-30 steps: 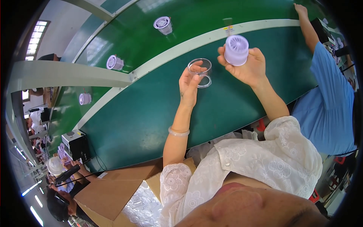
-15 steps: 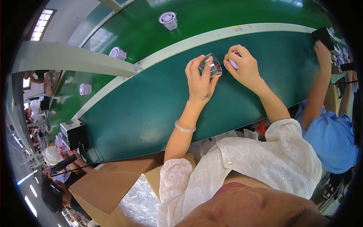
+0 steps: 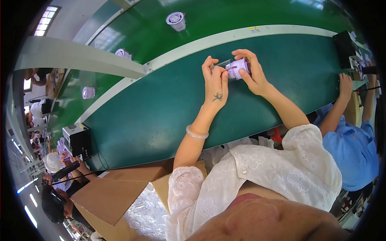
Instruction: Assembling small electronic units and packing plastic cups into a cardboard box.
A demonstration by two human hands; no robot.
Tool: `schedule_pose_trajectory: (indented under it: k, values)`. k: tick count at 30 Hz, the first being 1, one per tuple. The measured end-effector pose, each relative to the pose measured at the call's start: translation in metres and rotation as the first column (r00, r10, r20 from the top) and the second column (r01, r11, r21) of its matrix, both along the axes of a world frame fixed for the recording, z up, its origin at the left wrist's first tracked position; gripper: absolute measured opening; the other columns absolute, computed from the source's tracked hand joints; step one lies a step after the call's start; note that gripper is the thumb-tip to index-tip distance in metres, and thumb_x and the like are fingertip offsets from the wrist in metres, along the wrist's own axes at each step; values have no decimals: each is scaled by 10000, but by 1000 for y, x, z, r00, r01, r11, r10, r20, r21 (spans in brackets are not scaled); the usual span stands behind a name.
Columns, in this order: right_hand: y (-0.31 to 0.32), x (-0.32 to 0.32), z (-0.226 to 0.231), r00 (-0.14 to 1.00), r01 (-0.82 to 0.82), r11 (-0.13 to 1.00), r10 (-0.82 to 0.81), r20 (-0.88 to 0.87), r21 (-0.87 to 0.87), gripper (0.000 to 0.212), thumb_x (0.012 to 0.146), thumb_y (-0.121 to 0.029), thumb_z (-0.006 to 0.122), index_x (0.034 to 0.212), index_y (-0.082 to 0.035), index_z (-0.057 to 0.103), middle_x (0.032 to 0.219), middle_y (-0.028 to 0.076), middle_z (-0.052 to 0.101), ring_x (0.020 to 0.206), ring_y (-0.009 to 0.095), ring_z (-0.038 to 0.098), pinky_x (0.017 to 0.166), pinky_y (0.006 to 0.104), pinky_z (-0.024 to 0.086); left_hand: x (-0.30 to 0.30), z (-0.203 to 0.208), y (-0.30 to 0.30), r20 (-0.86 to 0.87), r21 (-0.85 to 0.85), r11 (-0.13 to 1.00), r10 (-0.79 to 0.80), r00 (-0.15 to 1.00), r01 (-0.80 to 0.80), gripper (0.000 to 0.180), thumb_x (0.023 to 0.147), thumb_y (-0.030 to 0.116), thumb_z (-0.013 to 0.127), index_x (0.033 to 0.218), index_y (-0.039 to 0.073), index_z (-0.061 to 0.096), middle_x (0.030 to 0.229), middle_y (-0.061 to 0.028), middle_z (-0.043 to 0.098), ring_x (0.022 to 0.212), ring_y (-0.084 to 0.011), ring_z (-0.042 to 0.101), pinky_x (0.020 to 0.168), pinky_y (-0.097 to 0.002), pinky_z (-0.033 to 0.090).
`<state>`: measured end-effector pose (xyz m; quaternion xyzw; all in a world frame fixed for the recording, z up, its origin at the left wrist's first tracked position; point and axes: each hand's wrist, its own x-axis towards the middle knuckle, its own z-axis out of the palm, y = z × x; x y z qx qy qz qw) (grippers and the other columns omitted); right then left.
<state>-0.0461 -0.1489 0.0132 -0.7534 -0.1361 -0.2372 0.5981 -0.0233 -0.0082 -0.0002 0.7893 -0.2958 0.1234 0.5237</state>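
My left hand point(image 3: 214, 86) is closed round a clear plastic cup point(image 3: 223, 64), which lies on its side above the green bench. Its thumb and forefinger come together at a thin red wire point(image 3: 231, 68). That wire runs to a round lilac housing point(image 3: 240, 69), gripped by my right hand point(image 3: 257, 76) with the thumb on its near side and the fingers over the far side. The housing sits at the cup's mouth; how far inside it reaches, I cannot tell. My left fingers hide part of the cup.
Past the pale rail point(image 3: 201, 46), several lilac units point(image 3: 176, 21) stand on a bright green surface. A black-and-white box point(image 3: 77, 140) is at the bench's left end, another point(image 3: 345, 50) at the right. An open carton point(image 3: 116, 193) of clear plastic pieces stands below. A person in blue point(image 3: 350, 148) sits at right.
The lilac housing has turned and met the cup, where before the two were apart with the wire stretched between. The co-worker's hand at right has drawn back from the black box.
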Motion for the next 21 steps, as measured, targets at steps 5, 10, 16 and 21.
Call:
schedule_pose_trajectory:
  k: [5, 10, 16, 21]
  values:
    - [-2, 5, -7, 979, -20, 957, 77, 188, -290, 270, 782, -193, 488, 988, -18, 494, 976, 109, 532, 905, 249, 477, 786, 337, 387, -3, 2, -1, -178, -432, 900, -143, 974, 53, 215, 865, 190, 424, 730, 23, 427, 1022, -128, 360, 1119, -308, 350, 881, -396, 321]
    - [-16, 6, -2, 971, -137, 974, 168, 168, -181, 244, 775, -184, 456, 920, 6, 503, 920, 140, 533, 863, 240, 494, 756, 322, 398, 6, 7, 10, 161, -122, 992, -1, 987, 21, 249, 756, 101, 561, 581, 44, 393, 772, -72, 365, 844, -203, 421, 775, -344, 384]
    - [-15, 3, -2, 979, -204, 977, 203, 27, 55, 265, 807, -198, 380, 921, 18, 486, 923, 140, 516, 866, 204, 494, 773, 302, 390, 8, -5, 5, -270, -638, 754, -407, 873, 154, 764, 566, 391, 737, 1118, 42, 340, 887, -74, 430, 795, -158, 415, 661, -268, 384]
    - [-6, -5, -3, 958, -282, 955, 285, -18, 89, 498, 848, -499, 282, 980, -32, 393, 954, 95, 407, 920, 150, 408, 839, 265, 314, -3, 10, 7, -532, -19, 944, -288, 796, 329, 881, 549, 348, 750, 1187, 18, 240, 708, -100, 508, 541, -207, 503, 536, -274, 429]
